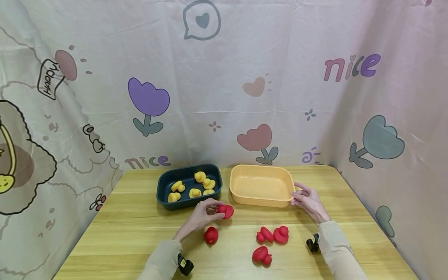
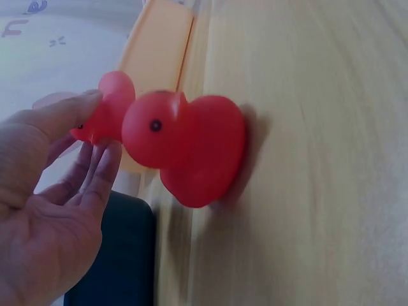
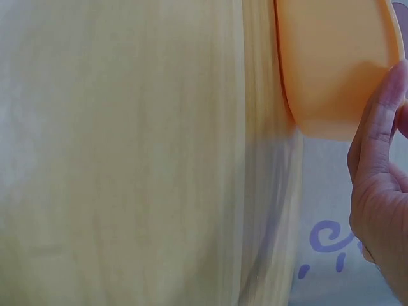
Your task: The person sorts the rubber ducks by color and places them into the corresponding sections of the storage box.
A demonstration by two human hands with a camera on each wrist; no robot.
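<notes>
My left hand point(image 1: 206, 212) pinches a red rubber duck point(image 1: 226, 211) between thumb and fingertips, just in front of the dark blue tray point(image 1: 164, 194). The left wrist view shows that duck point(image 2: 107, 107) at my fingertips and a second red duck point(image 2: 191, 146) lying on the table closer to the wrist. That second duck point(image 1: 211, 235) sits below my left hand. My right hand point(image 1: 308, 200) holds the right end of the empty orange tray point(image 1: 260, 200), thumb and fingers on its rim. In the right wrist view a finger point(image 3: 376, 127) lies against the tray point(image 3: 331, 64).
Several yellow ducks point(image 1: 200, 177) lie in the dark blue tray. Three more red ducks point(image 1: 281, 234) sit on the wooden table point(image 1: 122, 233) between my forearms. A patterned cloth backdrop point(image 1: 224, 77) closes off the back and both sides.
</notes>
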